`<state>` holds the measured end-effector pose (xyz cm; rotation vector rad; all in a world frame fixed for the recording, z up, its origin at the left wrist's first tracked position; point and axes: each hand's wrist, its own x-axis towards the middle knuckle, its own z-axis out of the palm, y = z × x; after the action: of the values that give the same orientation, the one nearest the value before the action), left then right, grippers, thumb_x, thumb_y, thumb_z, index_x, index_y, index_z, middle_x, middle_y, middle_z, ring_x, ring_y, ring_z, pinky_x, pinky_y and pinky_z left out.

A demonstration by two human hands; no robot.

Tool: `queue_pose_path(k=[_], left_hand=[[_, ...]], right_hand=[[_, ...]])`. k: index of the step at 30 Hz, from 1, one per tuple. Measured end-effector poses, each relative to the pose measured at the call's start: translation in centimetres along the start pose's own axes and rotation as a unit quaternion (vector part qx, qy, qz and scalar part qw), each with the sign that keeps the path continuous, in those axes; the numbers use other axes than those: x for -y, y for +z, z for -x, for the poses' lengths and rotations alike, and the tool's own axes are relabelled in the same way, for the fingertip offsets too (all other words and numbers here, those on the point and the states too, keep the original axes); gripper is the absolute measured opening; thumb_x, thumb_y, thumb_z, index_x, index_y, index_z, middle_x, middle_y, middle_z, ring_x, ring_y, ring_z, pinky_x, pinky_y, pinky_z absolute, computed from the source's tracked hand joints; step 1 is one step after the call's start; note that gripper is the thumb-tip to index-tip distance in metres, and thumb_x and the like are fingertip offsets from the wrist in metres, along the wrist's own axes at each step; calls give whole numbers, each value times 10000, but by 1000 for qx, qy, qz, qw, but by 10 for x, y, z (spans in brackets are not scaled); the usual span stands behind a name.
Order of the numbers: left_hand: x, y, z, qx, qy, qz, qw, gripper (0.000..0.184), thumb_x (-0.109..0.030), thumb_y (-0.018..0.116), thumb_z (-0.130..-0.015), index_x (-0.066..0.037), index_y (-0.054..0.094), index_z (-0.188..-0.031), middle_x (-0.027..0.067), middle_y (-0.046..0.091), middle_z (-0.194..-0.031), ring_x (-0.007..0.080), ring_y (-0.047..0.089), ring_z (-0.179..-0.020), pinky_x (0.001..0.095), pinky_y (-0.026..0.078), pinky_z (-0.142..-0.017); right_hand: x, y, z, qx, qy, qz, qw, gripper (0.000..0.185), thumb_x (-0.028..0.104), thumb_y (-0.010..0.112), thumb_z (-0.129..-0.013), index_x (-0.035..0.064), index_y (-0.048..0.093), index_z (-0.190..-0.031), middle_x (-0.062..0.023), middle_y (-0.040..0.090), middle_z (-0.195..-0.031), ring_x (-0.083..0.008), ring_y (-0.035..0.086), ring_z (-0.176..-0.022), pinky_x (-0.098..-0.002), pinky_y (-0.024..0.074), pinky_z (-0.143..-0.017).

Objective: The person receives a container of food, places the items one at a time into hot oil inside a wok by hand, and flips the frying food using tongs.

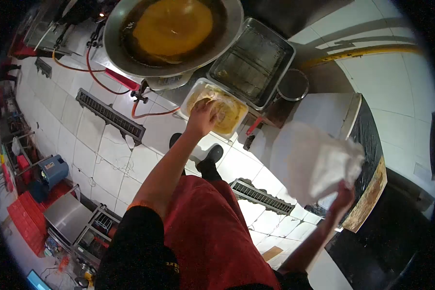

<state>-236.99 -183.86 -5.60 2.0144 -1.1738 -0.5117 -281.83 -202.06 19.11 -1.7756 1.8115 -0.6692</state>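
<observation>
My left hand point(203, 117) reaches into a white plastic tub point(239, 126) of yellow, batter-like food point(225, 115). Its fingers are curled down at the food, and what they hold is hidden. Off to the right, my right hand point(342, 195) is closed on the lower edge of a white plastic bag point(319, 162). The bag hangs spread out and is smeared by motion. Whether anything is inside it I cannot tell.
A large wok point(112, 48) with brown oil and golden froth stands beyond the tub. Beside it lies a rectangular metal tray point(249, 60), with a round strainer point(293, 85) near its corner. A red-handled tool point(254, 125) is right of the tub. Floor drains point(110, 116) cross the tiles.
</observation>
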Motion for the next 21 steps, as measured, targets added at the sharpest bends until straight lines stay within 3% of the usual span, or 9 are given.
queue_pose_path(k=[1,2,5,7,8,11,13,15,21], left_hand=[[-10,5,-5,16,18,-69,997,511,-178,650,-777,-23,473,-1231,188,439,-1276,367,415,-1180,477,343,-990],[-18,9,-10,31,38,-138,989,522,-212,655,-772,-28,482,-1229,174,423,-1298,352,396,-1200,481,330,-998],[-12,32,-8,5,48,-181,982,583,-265,694,-728,-49,495,-1232,143,413,-1286,329,372,-1206,475,314,-996],[-21,35,-7,-26,42,-201,978,585,-270,703,-720,-65,498,-1228,131,450,-1216,325,408,-1155,471,333,-963],[-23,36,-8,-17,49,-205,977,585,-270,703,-720,-65,498,-1228,131,450,-1216,325,408,-1155,471,333,-963],[-27,35,-14,-13,30,-212,977,500,-249,687,-740,-96,515,-1184,128,505,-1138,343,471,-1079,484,361,-910],[-26,37,-17,4,17,-213,977,493,-246,685,-745,-112,514,-1187,136,503,-1144,350,474,-1072,490,361,-907],[-18,41,-22,12,-38,-159,987,494,-232,704,-737,-145,511,-1183,141,516,-1144,363,475,-1074,515,361,-895],[-10,32,-38,81,-95,-67,990,358,-165,754,-694,-82,562,-984,99,621,-870,293,603,-853,407,474,-777]], right_hand=[[-50,-40,-8,-20,-62,-79,995,200,146,605,-893,-4,595,-1025,-59,594,-898,-155,549,-804,-266,456,-742],[-37,-70,-4,-16,100,-24,995,285,224,587,-901,-17,590,-1055,-96,587,-898,-196,543,-858,-321,436,-830],[-81,-99,-3,-141,69,-195,968,373,295,563,-904,-40,589,-1066,-148,589,-921,-240,539,-890,-365,419,-852],[-145,-123,-2,-108,-126,91,982,429,339,572,-891,-50,592,-1069,-178,599,-959,-265,549,-882,-386,431,-804],[-175,-129,-8,-111,-115,90,983,429,339,572,-891,-50,592,-1069,-178,599,-959,-265,549,-882,-386,431,-804],[-234,-121,-25,-156,200,149,956,417,345,576,-886,-37,602,-1051,-165,608,-964,-277,547,-870,-408,434,-790],[-255,-116,-24,-143,202,47,968,467,306,579,-888,-79,526,-1147,-188,586,-1085,-274,541,-993,-368,416,-884],[-246,-99,-11,-187,142,-80,969,561,256,575,-907,-104,377,-1289,-220,506,-1256,-258,500,-1137,-330,366,-985],[-198,-92,8,-203,121,-67,969,531,248,586,-921,-48,383,-1313,-187,458,-1315,-238,470,-1173,-337,367,-986]])
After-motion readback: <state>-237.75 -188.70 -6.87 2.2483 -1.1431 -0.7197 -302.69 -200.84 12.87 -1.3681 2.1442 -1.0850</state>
